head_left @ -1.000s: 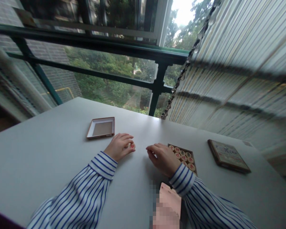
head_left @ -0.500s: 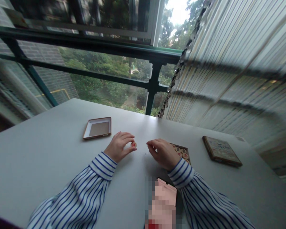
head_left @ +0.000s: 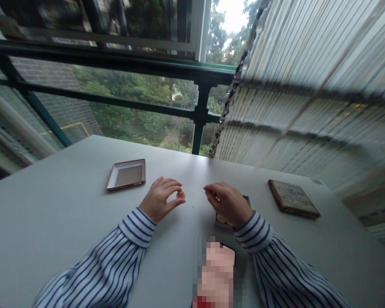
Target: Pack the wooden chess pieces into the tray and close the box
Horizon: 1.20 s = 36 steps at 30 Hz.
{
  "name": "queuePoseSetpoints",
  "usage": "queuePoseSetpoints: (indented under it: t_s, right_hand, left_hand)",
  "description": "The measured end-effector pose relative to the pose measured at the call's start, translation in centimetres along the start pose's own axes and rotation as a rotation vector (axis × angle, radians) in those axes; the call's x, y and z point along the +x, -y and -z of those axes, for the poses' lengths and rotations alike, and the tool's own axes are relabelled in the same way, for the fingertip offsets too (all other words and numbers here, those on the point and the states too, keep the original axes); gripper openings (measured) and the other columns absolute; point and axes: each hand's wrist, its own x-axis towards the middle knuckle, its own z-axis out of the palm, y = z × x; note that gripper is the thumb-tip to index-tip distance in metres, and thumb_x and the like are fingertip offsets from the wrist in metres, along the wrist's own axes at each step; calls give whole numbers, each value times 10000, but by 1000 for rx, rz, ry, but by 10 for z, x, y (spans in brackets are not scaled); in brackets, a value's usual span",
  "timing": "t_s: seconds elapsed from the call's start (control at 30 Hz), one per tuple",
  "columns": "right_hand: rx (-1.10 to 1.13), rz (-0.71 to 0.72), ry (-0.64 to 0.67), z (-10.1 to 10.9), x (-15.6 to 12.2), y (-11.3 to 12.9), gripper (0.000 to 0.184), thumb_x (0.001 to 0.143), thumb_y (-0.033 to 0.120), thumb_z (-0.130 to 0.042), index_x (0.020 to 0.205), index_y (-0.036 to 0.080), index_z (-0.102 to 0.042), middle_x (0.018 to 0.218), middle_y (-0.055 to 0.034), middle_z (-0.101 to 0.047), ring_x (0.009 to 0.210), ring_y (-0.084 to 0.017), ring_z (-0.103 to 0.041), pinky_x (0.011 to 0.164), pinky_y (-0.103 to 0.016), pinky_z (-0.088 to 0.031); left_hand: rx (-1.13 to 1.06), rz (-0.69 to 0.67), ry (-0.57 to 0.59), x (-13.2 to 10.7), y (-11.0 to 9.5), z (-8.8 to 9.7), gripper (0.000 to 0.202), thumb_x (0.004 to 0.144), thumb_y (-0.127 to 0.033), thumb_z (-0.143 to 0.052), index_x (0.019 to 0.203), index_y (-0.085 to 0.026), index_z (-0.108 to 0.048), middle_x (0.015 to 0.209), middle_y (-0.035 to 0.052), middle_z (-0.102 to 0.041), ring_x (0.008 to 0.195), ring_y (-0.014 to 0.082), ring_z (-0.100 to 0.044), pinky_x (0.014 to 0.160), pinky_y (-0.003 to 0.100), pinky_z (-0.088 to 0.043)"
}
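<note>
My left hand (head_left: 160,199) pinches a round Chinese chess piece (head_left: 180,195) on edge between thumb and fingertips, its red character facing me. Over a small open box (head_left: 223,225) is my right hand (head_left: 229,203), its fingers curled and pressed together. Whatever those fingers may hold is hidden. The hand covers most of the box, and only a bit of the round pieces (head_left: 221,218) inside shows below the palm.
An upturned box lid (head_left: 130,176) lies at the back left of the white table (head_left: 83,205). A flat closed box (head_left: 294,198) lies on the right. A blurred-out pink phone-like object (head_left: 216,269) is near me. String curtain (head_left: 301,85) hangs at the right, past the table.
My right hand has moved right, over the box, covering pieces that showed before. The left hand still holds its chess piece in nearly the same place. The view has shifted slightly.
</note>
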Motion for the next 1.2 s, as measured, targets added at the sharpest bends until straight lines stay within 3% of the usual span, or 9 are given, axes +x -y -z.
queuePoseSetpoints:
  t_s: [0.63,1.2]
  right_hand:
    - [-26,-106,-59,37,-17,-22,201,829,242,-448,896,188,-629,803,-45,-646,740,-145,-573,696,-250,-417]
    - [42,-116,-69,52,-29,-40,194,821,247,-460,878,186,-635,772,-39,-647,702,-138,-575,668,-248,-428]
  left_hand:
    - [7,-99,44,26,-29,-1,241,758,-388,-550,890,-189,-579,955,67,-646,953,200,-556,965,447,-259]
    - [-28,-154,61,60,-61,-11,234,755,-382,-560,894,-195,-574,933,46,-645,943,197,-554,969,462,-242]
